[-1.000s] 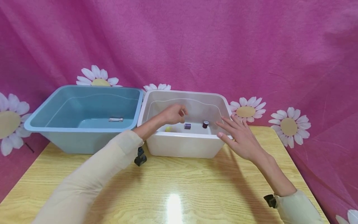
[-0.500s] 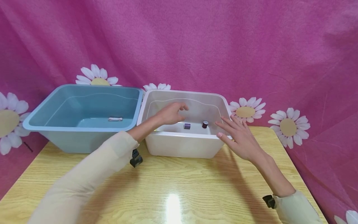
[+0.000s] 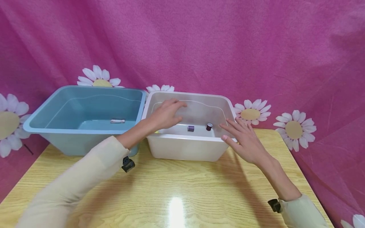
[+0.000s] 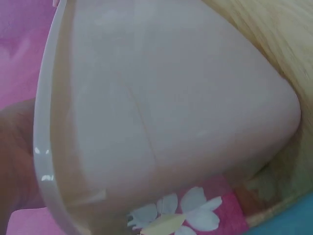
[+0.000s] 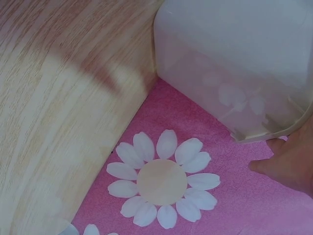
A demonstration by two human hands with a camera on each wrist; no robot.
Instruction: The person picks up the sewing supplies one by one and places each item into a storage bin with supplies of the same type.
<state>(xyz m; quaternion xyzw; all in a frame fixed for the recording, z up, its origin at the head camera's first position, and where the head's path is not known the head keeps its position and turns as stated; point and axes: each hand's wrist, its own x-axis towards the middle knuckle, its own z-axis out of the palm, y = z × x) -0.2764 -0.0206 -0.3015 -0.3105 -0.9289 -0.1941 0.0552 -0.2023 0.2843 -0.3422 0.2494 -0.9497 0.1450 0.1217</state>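
Note:
My left hand (image 3: 166,114) is over the left part of a white plastic tub (image 3: 182,148), fingers loosely bent, with nothing seen in its grasp. In the left wrist view part of that hand (image 4: 17,156) shows beyond the tub's rim. On the tub floor lies a purple thread spool (image 3: 190,128); right of it is a dark thread spool (image 3: 209,126). A sliver of something yellow (image 3: 157,132) shows below my left wrist, mostly hidden. My right hand (image 3: 244,141), fingers spread, rests at the tub's right rim. The right wrist view catches its fingers beside the rim.
A blue tub (image 3: 85,142) stands against the white tub's left side. Inside it lies a small pale, elongated item (image 3: 117,121), too small to identify. Both stand on a wooden table (image 3: 176,186), before a pink cloth (image 3: 188,47) with daisies.
My left hand has drawn left and slightly up over the white tub, its fingers loosening. More of the yellow thing is covered now. The right hand stays put.

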